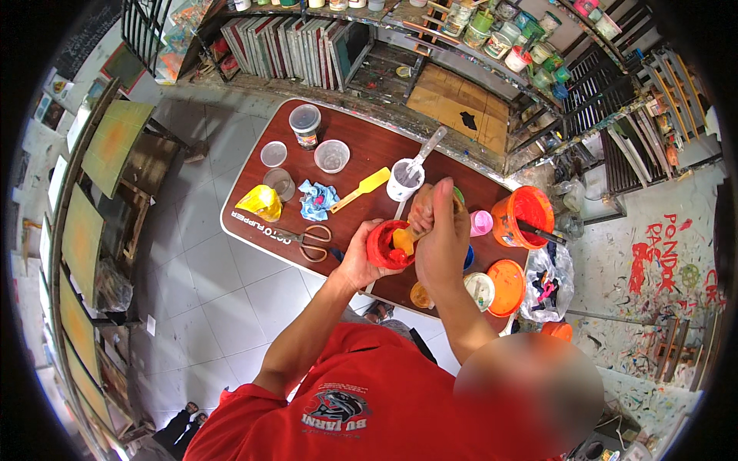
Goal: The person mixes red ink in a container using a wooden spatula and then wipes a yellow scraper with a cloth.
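My left hand (357,258) is wrapped round a small red tub (379,244) with red paint in it, held tilted above the table's front part. My right hand (440,230) is closed round the handle of a yellow spatula (403,240), whose blade dips into the tub. Just beyond the hands stands a white tub (397,192) of greyish paste with a stirring blade (425,154) leaning in it. Another yellow spatula (372,183) lies to its left. A pair of scissors (313,247) rests left of my left hand.
The brown table (257,165) carries a crumpled blue cloth (315,203), a yellow wad (261,203), clear cups and a dark jar (305,132). An orange bucket (503,219), pink cup (481,223), orange lid (507,286) and plastic bag (560,280) are at right. Shelves hold paint pots.
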The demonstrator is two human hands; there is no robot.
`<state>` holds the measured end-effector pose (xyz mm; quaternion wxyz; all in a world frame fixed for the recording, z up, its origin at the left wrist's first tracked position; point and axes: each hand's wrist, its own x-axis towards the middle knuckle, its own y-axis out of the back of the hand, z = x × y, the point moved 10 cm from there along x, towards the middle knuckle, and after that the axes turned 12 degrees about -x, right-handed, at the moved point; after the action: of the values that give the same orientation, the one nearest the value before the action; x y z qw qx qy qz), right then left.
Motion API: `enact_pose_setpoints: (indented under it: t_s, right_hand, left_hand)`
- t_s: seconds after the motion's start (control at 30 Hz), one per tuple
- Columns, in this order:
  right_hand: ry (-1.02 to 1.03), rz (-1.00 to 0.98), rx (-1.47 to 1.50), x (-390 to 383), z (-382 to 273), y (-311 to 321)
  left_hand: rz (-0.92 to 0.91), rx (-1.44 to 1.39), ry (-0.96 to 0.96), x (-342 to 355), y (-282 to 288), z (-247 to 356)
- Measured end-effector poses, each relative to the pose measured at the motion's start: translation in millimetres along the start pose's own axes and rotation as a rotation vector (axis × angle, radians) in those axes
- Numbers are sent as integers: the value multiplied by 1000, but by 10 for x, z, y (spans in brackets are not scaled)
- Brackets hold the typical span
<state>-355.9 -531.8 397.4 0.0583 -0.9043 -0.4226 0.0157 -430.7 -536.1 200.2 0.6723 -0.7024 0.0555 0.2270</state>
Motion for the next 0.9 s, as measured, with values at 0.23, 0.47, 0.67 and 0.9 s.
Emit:
enact_pose_setpoints:
  t_s: [0.23, 0.47, 0.67, 0.9]
  right_hand:
    - [176, -1154, -14, -317, -415, -623]
    - [-147, -1324, -165, -435, -175, -788]
    - [87, -722, -215, -151, -209, -418]
    - [339, -304, -388, -97, -227, 6]
  left_hand:
    - [-166, 450, 86, -81, -208, 18]
    - [-208, 272, 236, -186, -318, -278]
    - [-32, 51, 226, 25, -13, -240]
    - [-53, -57, 107, -26, -78, -164]
